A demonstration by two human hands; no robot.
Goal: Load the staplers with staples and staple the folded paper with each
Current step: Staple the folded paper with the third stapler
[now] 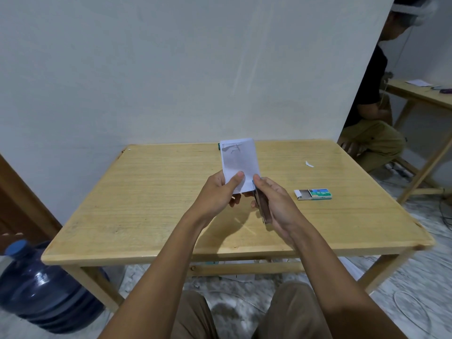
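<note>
Wall (171, 69): pale, plain, behind the counter.

Counter (146, 192): light wood with a raised edge, its far side against the wall.

Jug (41, 292): dark blue water jug with a blue cap, on the floor by the counter's near left leg.

Second person (371, 106): crouched at the far right in a dark top, beside another wooden table (420, 94).

Left hand (217, 192): raised above the counter's middle. It pinches the paper's lower left edge, thumb on the front, fingers curled behind.

Right hand (276, 201): just beside the left, fingers wrapped round the stapler, thumb tip at the paper's lower right corner.

Paper (238, 157): white, folded, held upright in the air, creased near its top.

Stapler (262, 206): slim and metallic, gripped lengthwise in the right hand, with its nose at the paper's lower right corner. Cannot tell whether the corner sits inside its mouth.

Box (315, 194): green staple box flat on the counter, right of the hands, its tray slid out to the left.

Scrap (309, 164): small white piece lying on the counter beyond the box.

Green item (218, 146): at the counter's far edge, mostly hidden by the paper, so not identifiable.
</note>
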